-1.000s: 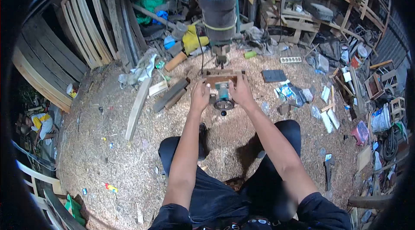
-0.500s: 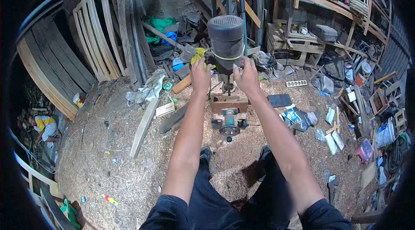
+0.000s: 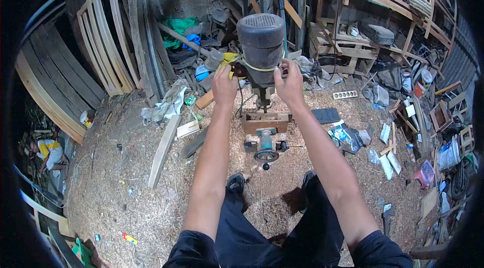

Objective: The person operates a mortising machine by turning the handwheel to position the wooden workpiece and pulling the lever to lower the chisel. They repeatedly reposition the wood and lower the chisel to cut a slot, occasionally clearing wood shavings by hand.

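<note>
In front of me stands a drill press with a dusty dark motor housing (image 3: 260, 36), its top vented. A thin yellow cord (image 3: 252, 67) loops round the lower housing. My right hand (image 3: 290, 84) is at the housing's right side, thumb and fingers pinching the cord. On the left side my left hand (image 3: 224, 86) has its fingers curled beside a dark part with a small red spot; what they hold is hidden. Below the chuck (image 3: 263, 100), a wooden block (image 3: 265, 123) sits behind a green vise (image 3: 266, 142) with a handwheel.
Sawdust covers the floor. Boards and wooden frames (image 3: 103, 41) lean at the left, where a person in yellow and white (image 3: 49, 152) crouches. A wooden plank (image 3: 165, 152) lies left of the press. A power strip (image 3: 345, 95) and a dark slab (image 3: 326, 115) lie to its right.
The view has shifted slightly. My left hand has moved a little left and lower, and my right fingers have curled in more at the cord. The cord's left part now slopes up toward the left.
</note>
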Demonstrator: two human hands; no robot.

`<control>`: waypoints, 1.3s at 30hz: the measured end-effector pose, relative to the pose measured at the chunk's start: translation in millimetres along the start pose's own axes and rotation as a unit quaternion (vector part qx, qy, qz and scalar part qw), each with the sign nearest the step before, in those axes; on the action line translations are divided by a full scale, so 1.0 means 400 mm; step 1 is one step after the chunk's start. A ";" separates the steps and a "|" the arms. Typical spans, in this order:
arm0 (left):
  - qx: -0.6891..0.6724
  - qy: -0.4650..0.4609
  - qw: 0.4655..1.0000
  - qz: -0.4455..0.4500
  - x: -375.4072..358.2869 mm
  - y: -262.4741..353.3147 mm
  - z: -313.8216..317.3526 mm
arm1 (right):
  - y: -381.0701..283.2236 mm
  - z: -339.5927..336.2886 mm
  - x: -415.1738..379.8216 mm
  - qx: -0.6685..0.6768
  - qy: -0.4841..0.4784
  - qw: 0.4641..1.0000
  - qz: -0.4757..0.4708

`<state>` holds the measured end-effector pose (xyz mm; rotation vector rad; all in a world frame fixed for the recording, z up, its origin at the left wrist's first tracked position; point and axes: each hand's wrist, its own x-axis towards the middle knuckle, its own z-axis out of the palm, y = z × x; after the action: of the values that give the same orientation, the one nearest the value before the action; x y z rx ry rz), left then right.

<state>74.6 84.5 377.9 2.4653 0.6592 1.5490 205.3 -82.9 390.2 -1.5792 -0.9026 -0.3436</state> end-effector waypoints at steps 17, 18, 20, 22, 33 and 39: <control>-0.182 0.119 0.975 0.048 0.264 0.274 -0.103 | -0.150 -0.100 0.221 0.028 0.086 0.994 -0.065; -0.178 0.117 0.975 0.056 0.298 0.280 -0.089 | -0.152 -0.094 0.258 0.027 0.086 0.994 -0.060; -0.181 0.070 0.980 0.034 0.352 0.283 -0.060 | -0.147 -0.079 0.334 0.025 0.086 0.995 -0.049; -0.177 0.027 0.984 0.020 0.408 0.279 -0.024 | -0.100 -0.044 0.423 0.018 0.090 0.995 -0.048; -0.126 -0.060 0.990 -0.028 0.453 0.253 0.028 | 0.177 0.179 0.784 -0.016 0.005 0.999 0.044; -0.126 -0.059 0.988 -0.061 0.446 0.248 0.034 | 0.068 0.146 0.815 0.149 0.000 0.968 0.201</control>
<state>180.1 76.4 553.1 2.2652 0.5463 1.3394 421.7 87.3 576.0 -1.4374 -0.5807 0.0791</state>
